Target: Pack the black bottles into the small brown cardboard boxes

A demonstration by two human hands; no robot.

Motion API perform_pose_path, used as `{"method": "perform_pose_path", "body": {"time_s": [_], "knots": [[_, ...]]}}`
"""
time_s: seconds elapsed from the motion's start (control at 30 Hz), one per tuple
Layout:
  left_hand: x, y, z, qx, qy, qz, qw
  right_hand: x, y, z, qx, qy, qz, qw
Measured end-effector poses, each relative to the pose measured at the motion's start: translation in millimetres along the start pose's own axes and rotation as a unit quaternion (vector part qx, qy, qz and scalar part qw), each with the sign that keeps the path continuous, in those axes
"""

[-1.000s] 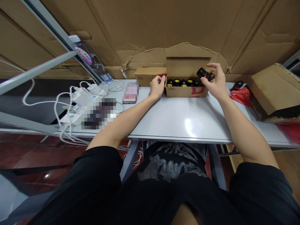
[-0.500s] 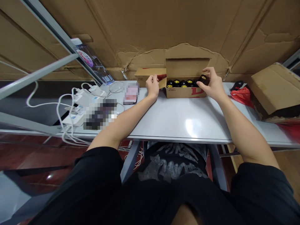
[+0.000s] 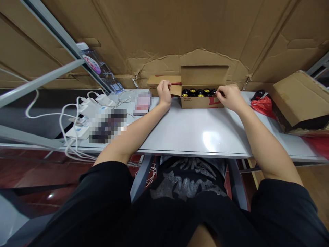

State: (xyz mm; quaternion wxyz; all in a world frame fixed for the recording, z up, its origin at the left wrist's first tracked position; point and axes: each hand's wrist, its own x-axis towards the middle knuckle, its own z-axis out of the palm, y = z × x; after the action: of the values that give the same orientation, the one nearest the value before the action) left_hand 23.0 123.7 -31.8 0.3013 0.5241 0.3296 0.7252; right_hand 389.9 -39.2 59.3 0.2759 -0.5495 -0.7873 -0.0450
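Note:
A small open cardboard box (image 3: 196, 102) with red print stands at the back of the table, its lid raised. Several black cylindrical pieces with gold-coloured rings (image 3: 200, 93) sit upright inside in rows. At the box's left end my left hand (image 3: 164, 93) is closed, fingers curled at the edge of the side flap (image 3: 176, 90). My right hand (image 3: 230, 97) is over the right end, thumb and fingers pinched together. It hides that corner, and anything between its fingertips cannot be made out.
Behind my left hand is another carton (image 3: 152, 81). To the left are a phone-like item (image 3: 143, 103), a blurred dark object (image 3: 109, 127), white power strips (image 3: 79, 131) and a leaning water bottle (image 3: 101, 70). A red plastic bag (image 3: 263, 105) and a larger carton (image 3: 300, 99) stand right.
My right hand has lowered at the box's right end and its fingers have closed together. The black piece it held there no longer shows. The left side flap lies flatter.

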Motion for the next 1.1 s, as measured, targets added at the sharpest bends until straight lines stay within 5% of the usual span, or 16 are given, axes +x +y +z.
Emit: {"method": "perform_pose_path", "body": {"time_s": [0.2, 0.57, 0.73, 0.87, 1.1], "knots": [[-7, 2, 3, -0.023, -0.032, -0.013, 0.999, 1, 1, -1, -0.029, -0.024, 0.013, 0.999], [-16, 0, 4, 0.087, -0.130, 0.150, 0.976, -2, -3, -13, 0.018, -0.003, 0.029, 0.999], [-27, 11, 2, 0.184, -0.196, 0.191, 0.944, 0, 27, -16, -0.033, 0.118, 0.123, 0.985], [-34, 18, 5, 0.230, -0.206, 0.187, 0.933, 3, 44, -9, 0.022, 0.163, 0.198, 0.966], [-42, 30, 14, 0.178, -0.203, 0.145, 0.952, 2, 5, -13, 0.181, 0.213, 0.150, 0.948]]}}
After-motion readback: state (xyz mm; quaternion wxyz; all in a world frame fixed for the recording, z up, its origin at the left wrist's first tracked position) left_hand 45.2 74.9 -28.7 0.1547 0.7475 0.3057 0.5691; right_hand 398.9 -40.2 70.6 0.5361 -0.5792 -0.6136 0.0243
